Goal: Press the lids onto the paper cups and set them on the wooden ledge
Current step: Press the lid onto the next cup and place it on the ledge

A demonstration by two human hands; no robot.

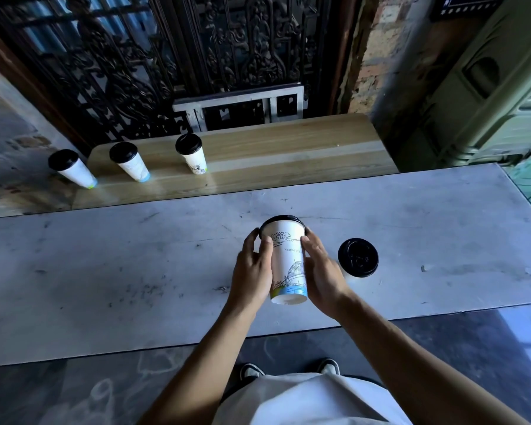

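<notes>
Both hands hold one paper cup (288,265) above the grey desk (105,271), near its front edge; the left hand (253,271) wraps the cup's left wall and the right hand (321,273) its right wall, fingers of each curled against the paper with the tips up near the black lid (281,220), so both are closed on the cup rather than loose.

The cup is tipped away from the person; its long axis runs from the bare white base at 6 o'clock to the lidded mouth at 12 o'clock, and the base shows clear of the desk. The wooden ledge (288,148) lies straight on at 12 o'clock, beyond the far edge of the desk and well apart from the hands; my judgement is that the coming move is a carry forward along that same line, with the cup brought upright before it is set down. Neither hand is plainly nearer the ledge.

The cup is white with a line drawing of an arched bridge, some lettering and a blue band at the foot; the lid looks seated all round, though its far rim is hidden.

Three lidded cups (190,156) stand at about 10 to 11 o'clock, the leftmost seemingly just off the ledge's end; another lidded cup (357,257) stands on the desk at 3 o'clock, just beside the right hand.
</notes>
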